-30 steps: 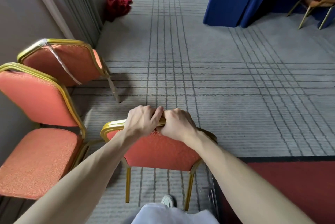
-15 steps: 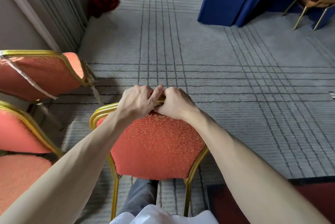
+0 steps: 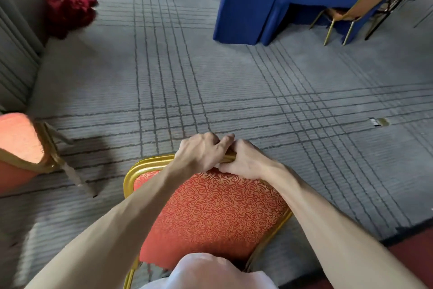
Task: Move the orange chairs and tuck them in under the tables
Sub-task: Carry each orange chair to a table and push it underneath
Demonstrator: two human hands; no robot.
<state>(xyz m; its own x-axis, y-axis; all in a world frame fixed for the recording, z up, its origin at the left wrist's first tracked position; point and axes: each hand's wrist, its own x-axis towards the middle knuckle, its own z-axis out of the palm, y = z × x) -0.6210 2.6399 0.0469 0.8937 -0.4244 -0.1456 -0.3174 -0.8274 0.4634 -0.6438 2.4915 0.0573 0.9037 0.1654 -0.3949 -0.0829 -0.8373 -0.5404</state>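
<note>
Carpet [image 3: 234, 82], grey and lined, covered the floor; a blue-draped table [image 3: 253, 7] stood far ahead. The orange chair [image 3: 210, 213] was just before the person, well apart from it, left hand [image 3: 199, 153] and right hand [image 3: 248, 162] curled round its gold top rail, touching.

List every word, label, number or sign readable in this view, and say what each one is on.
No text can be read in this view.
Small floor plate: too small and blurred to tell whether it bears any marking.
Orange chair: the fabric shows only a scroll pattern, no letters.
Blue tablecloth: plain, no print visible.
</note>
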